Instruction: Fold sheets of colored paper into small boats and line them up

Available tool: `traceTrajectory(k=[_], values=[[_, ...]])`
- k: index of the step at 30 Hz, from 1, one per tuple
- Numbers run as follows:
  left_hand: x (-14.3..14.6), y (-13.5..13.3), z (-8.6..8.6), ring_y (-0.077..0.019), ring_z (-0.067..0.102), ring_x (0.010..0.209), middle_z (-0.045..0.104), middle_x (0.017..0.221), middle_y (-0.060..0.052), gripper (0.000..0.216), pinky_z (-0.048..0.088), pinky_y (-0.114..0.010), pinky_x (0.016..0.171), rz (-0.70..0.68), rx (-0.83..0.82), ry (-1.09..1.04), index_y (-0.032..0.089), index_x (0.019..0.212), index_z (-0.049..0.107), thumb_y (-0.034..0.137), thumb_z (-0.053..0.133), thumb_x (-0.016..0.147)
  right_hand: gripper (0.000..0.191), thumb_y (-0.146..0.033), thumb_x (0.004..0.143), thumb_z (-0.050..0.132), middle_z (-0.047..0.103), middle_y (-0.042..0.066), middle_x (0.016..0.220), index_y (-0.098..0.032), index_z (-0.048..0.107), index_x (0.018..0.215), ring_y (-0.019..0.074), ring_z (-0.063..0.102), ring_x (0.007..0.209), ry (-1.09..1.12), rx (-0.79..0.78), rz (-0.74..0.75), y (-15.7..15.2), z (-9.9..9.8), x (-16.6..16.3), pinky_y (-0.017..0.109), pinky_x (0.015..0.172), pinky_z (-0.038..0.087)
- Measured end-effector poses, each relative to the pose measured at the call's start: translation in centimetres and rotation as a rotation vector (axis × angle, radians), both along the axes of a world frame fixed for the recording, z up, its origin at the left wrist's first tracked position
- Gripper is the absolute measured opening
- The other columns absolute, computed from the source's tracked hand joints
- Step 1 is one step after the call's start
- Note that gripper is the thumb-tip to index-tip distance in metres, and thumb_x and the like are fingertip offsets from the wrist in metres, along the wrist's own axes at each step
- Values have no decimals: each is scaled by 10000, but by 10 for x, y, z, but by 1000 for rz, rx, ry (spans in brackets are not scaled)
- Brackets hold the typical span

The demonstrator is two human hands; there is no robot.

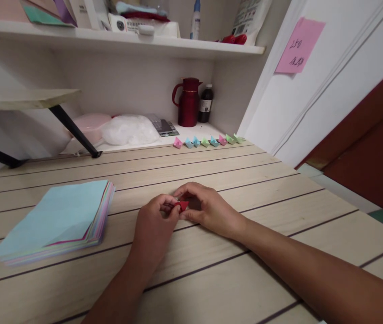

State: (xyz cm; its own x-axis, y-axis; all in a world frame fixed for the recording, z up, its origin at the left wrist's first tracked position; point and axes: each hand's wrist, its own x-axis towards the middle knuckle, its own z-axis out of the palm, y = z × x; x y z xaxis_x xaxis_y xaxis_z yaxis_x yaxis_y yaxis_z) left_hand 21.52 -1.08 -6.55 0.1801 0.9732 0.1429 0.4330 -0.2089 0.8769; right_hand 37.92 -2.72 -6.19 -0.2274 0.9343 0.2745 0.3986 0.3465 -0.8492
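A small piece of red folded paper sits between my two hands, low over the middle of the wooden table. My left hand pinches it from the left with thumb and fingertips. From the right, my right hand curls around it, its thumb along the near side and its fingers on the far side. The fingers cover much of the paper, so its full shape is hidden. Small folded paper pieces in pink, blue and green form a row along the table's far edge.
A stack of coloured paper sheets, light blue on top, lies to the left. Behind the table stand a red jug and a dark bottle, near a white plastic bag. A black-legged raised board occupies the back left.
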Motion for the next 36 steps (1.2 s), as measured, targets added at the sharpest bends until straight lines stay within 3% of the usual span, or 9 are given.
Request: traceTrajectory(k=[5,9,12,19,26,29,36], values=[[0,0,-2,-140,653,628,708,703,23,58,491,-258,629,3,58,24,225,748,651,217,601,720,109,-155,827,679,656,19,957,-216,624,899,162,621,878,-5,66,0,0,0,0,282,798,494],[0,1,-3,-132,647,635,704,705,25,72,485,-252,639,4,80,46,221,752,654,200,593,718,174,-111,857,633,655,36,1008,-234,655,979,169,615,938,-32,157,49,0,3,0,309,853,490],[0,1,-5,-131,649,644,708,719,22,84,484,-251,645,13,94,55,219,755,657,193,585,719,170,-73,853,613,660,39,976,-221,655,923,172,607,948,-40,215,67,0,4,-1,314,862,481],[1,1,-7,-128,639,623,696,701,26,65,479,-253,631,42,121,75,216,732,642,183,590,711,99,-127,826,646,612,-21,771,-197,584,797,119,564,704,7,40,-5,1,1,1,219,631,439],[2,1,-7,-123,634,624,696,699,28,79,470,-249,634,42,144,105,220,731,643,172,582,718,115,-210,819,676,645,-17,825,-205,604,907,120,589,711,4,48,-24,0,3,-2,217,627,457],[3,1,-10,-130,634,645,701,713,23,81,468,-258,653,43,187,157,223,728,640,173,575,723,13,-192,844,630,646,-16,771,-192,619,836,114,574,681,-40,85,-34,-1,3,-3,216,614,447],[5,-1,-8,-120,610,604,674,670,32,55,443,-242,611,81,144,135,217,698,620,172,592,713,61,-146,821,615,644,-21,729,-186,618,775,108,562,653,-41,83,-78,0,2,-3,211,594,432]])
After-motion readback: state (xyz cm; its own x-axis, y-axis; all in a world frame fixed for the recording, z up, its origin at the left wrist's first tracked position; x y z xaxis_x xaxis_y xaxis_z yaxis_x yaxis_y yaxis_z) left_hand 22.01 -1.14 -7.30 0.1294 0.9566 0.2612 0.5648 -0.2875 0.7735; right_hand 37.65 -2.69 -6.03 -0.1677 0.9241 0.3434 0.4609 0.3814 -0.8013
